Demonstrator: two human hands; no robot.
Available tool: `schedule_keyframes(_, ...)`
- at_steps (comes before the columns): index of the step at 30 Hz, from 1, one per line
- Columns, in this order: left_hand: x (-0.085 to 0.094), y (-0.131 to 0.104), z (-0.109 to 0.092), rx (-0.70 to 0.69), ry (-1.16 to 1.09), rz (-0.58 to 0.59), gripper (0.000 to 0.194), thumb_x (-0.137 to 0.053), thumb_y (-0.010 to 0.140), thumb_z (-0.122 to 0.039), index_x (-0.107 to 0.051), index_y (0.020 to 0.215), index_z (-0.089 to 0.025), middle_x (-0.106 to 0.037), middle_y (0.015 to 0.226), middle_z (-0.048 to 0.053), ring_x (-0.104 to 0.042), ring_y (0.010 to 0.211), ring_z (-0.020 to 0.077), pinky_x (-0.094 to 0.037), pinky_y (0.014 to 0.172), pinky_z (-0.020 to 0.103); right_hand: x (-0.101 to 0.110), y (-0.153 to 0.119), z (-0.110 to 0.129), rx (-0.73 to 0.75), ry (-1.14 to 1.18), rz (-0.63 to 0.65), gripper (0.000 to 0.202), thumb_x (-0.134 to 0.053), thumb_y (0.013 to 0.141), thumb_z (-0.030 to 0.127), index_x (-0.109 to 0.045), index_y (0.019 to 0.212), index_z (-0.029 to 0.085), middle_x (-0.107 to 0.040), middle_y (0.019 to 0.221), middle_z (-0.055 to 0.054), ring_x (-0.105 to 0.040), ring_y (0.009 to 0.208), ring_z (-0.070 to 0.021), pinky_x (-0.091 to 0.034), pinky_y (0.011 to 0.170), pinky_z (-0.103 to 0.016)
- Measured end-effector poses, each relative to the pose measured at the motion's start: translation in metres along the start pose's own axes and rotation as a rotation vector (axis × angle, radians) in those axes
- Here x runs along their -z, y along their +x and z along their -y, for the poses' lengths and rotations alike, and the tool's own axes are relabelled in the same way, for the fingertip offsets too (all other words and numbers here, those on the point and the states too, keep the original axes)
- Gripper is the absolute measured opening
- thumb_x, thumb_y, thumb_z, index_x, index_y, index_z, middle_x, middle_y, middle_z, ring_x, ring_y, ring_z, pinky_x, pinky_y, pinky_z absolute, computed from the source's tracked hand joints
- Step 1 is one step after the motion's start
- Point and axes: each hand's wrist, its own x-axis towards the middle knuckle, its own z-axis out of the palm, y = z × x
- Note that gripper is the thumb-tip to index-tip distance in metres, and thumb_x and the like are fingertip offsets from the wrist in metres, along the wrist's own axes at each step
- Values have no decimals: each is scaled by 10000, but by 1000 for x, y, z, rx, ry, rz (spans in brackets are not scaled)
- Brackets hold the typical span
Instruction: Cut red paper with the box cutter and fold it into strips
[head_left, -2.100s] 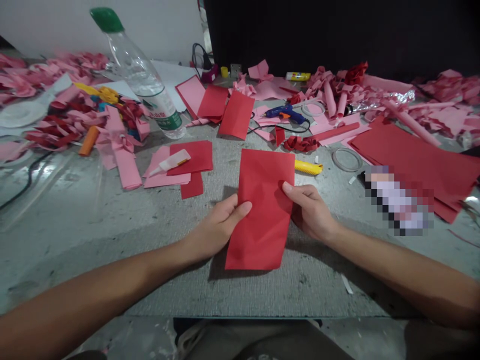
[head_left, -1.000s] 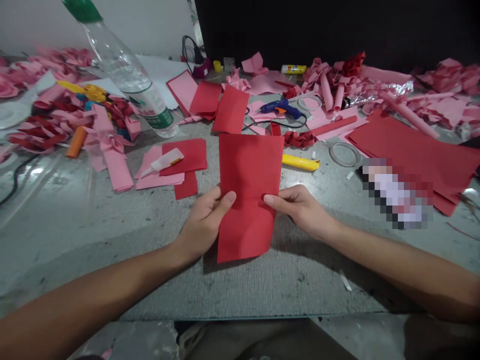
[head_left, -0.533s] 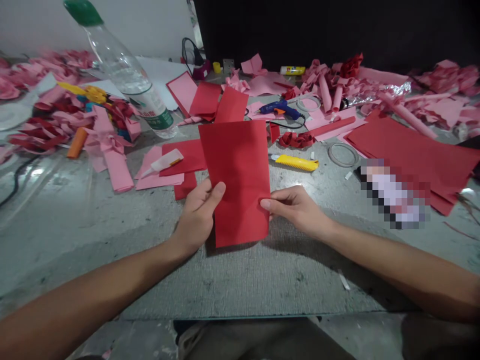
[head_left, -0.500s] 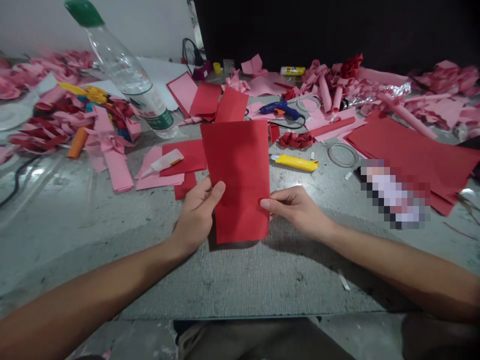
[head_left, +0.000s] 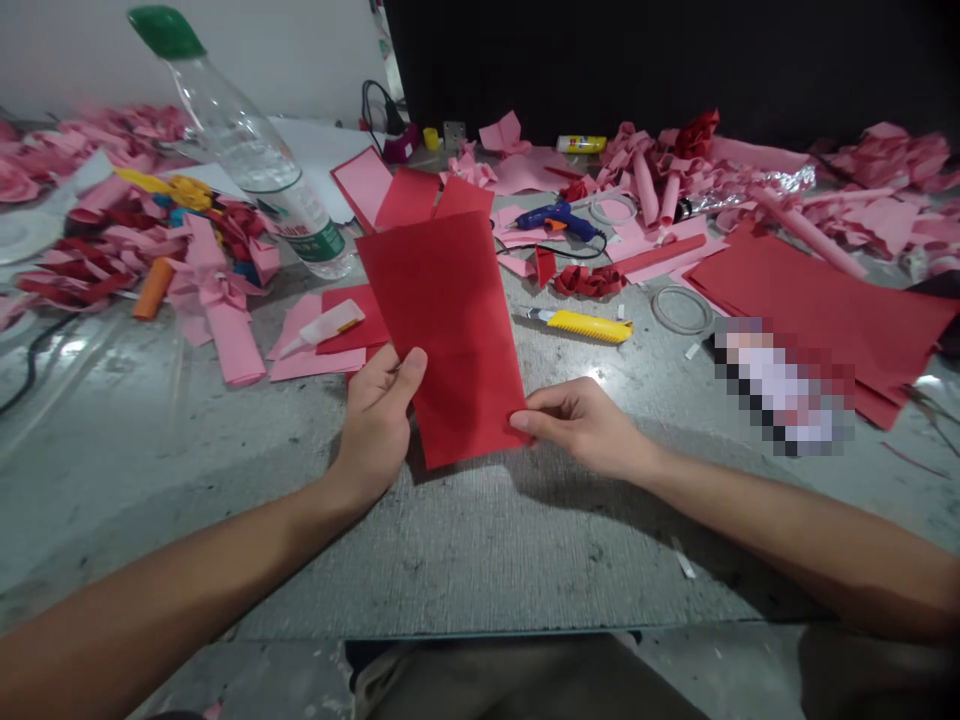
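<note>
Red paper (head_left: 457, 320) clamped along one edge by left hand (head_left: 377, 412), near lower corner by right hand (head_left: 583, 425), worktop (head_left: 480, 555) exposed toward front edge.

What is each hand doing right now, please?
Left hand: closed on the left edge of the red paper, thumb on top.
Right hand: closed, pinching the same sheet near its lower right corner.

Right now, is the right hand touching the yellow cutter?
Apart: the head view shows a strip of grey tabletop between the right hand and the yellow cutter.
</note>
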Motion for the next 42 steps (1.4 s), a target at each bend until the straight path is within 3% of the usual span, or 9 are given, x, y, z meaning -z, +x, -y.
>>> schedule_keyframes(8, 1, 7, 4, -23, -31, -22, 274, -721, 1035, -480, -748, 1126, -223, -808, 1150, 46, -761, 1036, 208, -608, 818, 296, 1, -1, 0, -38, 129, 84, 280, -829, 919, 469, -844, 854, 197, -854, 868, -81, -747, 732, -184, -584, 698, -325)
schedule_keyframes(12, 4, 7, 1, 35, -7, 29, 279, -722, 1029, -487, -737, 1104, -218, -799, 1029, 36, -735, 854, 178, -578, 711, 276, 5, -1, 3, 0, 113, 102, 338, -824, 937, 507, -837, 817, 191, -812, 763, -48, -703, 682, -160, -541, 650, -293)
schedule_keyframes(16, 5, 1, -6, 165, 95, 216, 334, -773, 988, -519, -711, 932, -195, -725, 816, 18, -652, 667, 157, -513, 584, 266, 5, 0, -1, 19, 178, 19, 385, -838, 909, 587, -860, 860, 207, -814, 826, -32, -698, 745, -172, -570, 713, -312)
schedule_keyframes(20, 2, -8, -11, 201, 172, 323, 371, -739, 1001, -573, -725, 981, -203, -745, 891, 25, -696, 773, 180, -561, 638, 274, 3, 0, -7, -7, 224, -79, 401, -838, 901, 628, -874, 850, 232, -841, 880, -39, -721, 781, -192, -586, 766, -345)
schedule_keyframes(27, 3, -9, -9, 235, 229, 349, 380, -715, 1002, -589, -737, 988, -210, -722, 842, 28, -662, 755, 192, -581, 692, 322, 1, 1, -10, -13, 321, -152, 424, -845, 887, 669, -869, 821, 251, -825, 851, -40, -718, 780, -191, -578, 741, -335)
schedule_keyframes(33, 2, -8, -12, 268, 262, 428, 432, -678, 1003, -634, -724, 965, -206, -723, 877, 40, -645, 739, 193, -535, 637, 308, 2, 2, -13, 10, 416, -229, 342, -869, 906, 578, -862, 804, 252, -817, 877, -40, -708, 793, -185, -593, 798, -346)
schedule_keyframes(38, 4, -9, -12, 240, 351, 480, 435, -661, 1010, -625, -708, 864, -218, -703, 818, 38, -605, 699, 191, -480, 592, 294, 8, 8, -7, 37, 470, -272, 347, -931, 820, 581, -862, 847, 242, -818, 888, -45, -715, 826, -206, -611, 830, -370)
schedule_keyframes(42, 7, -9, -10, 245, 387, 495, 394, -676, 1005, -588, -710, 849, -228, -678, 754, 23, -571, 647, 187, -423, 537, 282, 16, 13, -3, 43, 495, -354, 379, -945, 797, 568, -795, 741, 224, -744, 797, -18, -637, 746, -155, -546, 708, -291)
